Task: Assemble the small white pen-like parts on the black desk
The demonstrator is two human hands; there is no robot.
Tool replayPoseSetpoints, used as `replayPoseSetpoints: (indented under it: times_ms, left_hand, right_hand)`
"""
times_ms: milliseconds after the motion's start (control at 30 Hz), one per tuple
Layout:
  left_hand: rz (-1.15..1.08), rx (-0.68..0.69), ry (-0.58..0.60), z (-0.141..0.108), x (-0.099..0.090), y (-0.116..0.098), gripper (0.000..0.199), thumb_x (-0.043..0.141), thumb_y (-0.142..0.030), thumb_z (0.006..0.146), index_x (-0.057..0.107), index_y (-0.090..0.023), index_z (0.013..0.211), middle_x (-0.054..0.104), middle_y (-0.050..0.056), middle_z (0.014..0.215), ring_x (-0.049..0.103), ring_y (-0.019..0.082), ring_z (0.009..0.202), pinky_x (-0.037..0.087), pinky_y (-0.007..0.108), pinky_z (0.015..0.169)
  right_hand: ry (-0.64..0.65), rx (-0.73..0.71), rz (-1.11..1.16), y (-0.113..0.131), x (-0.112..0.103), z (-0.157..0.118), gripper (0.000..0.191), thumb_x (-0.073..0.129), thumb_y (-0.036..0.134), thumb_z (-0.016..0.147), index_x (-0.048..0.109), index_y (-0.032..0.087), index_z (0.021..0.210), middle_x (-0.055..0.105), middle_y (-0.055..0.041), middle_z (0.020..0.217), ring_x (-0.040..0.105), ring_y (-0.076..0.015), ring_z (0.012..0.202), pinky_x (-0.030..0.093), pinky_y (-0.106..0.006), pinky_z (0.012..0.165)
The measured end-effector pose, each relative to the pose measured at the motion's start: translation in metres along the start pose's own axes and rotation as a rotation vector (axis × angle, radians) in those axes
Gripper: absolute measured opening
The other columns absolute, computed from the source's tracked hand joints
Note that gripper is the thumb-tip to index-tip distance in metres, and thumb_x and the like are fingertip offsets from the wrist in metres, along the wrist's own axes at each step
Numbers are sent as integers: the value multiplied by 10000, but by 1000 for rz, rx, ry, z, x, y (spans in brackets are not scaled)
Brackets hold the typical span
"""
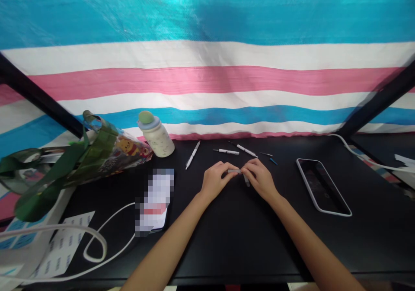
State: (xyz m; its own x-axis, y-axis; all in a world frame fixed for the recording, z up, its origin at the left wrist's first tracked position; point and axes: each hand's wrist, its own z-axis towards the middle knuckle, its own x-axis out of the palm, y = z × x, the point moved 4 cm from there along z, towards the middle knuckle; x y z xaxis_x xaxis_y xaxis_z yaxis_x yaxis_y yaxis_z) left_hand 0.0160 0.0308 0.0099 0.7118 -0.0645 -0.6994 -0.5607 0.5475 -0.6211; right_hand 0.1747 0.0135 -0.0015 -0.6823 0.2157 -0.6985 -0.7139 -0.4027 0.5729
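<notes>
Over the middle of the black table, my left hand (pixel 215 178) pinches one end of a slim grey pen part (pixel 233 171). My right hand (pixel 259 178) is closed at its other end, fingertips close to those of the left. A second grey pen piece (pixel 247 180) points down from under the right fingers; whether it is held or lies on the table I cannot tell. Just beyond the hands lie a white pen (pixel 193 155), a white pen part with its tip showing (pixel 228 151) and another white pen (pixel 247 151). A small blue piece (pixel 273 161) rests near the right hand.
A phone with a lit screen (pixel 157 200) lies left of my arms, by a white cable (pixel 113 256). A dark-screened phone (pixel 324 187) is at the right. A cream bottle (pixel 157 135) and a green bag (pixel 106 152) stand back left, before a striped sheet (pixel 207 81).
</notes>
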Motion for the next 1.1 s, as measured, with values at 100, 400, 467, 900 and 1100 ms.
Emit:
replayPoseSetpoints:
  times_ms: [100,400,467,900,1100]
  left_hand:
    - [-3,-15,-24,0,0,2,183,525,-383,844,641,-262,917,632,-40,812,566,103,735,419,207,689]
    - [25,36,-3,0,1,-2,178,521,-372,847,633,-248,907,631,-29,799,568,108,733,420,205,677]
    - [32,51,-5,0,1,-3,177,517,-373,850,631,-247,899,632,-31,805,569,105,733,419,203,680]
    - [61,33,-27,0,1,0,161,509,-343,858,616,-243,923,621,-24,821,566,110,746,422,207,678]
    - [68,60,-30,0,2,-1,154,511,-333,859,613,-237,922,621,-20,832,568,113,757,427,212,698]
  right_hand:
    - [8,18,63,2,0,0,251,407,342,883,620,214,844,575,-51,844,559,-174,805,444,-296,726]
    - [48,50,96,0,2,0,326,380,368,890,598,205,711,564,-49,768,533,-180,806,428,-302,731]
    - [55,57,91,0,2,0,350,361,369,897,600,209,698,567,-48,756,527,-185,818,424,-306,731]
    - [43,46,122,-4,3,0,196,435,358,863,571,219,835,573,-51,826,536,-190,830,433,-319,753]
    - [72,81,98,-4,4,0,264,370,360,893,574,221,799,563,-44,816,530,-180,841,426,-308,761]
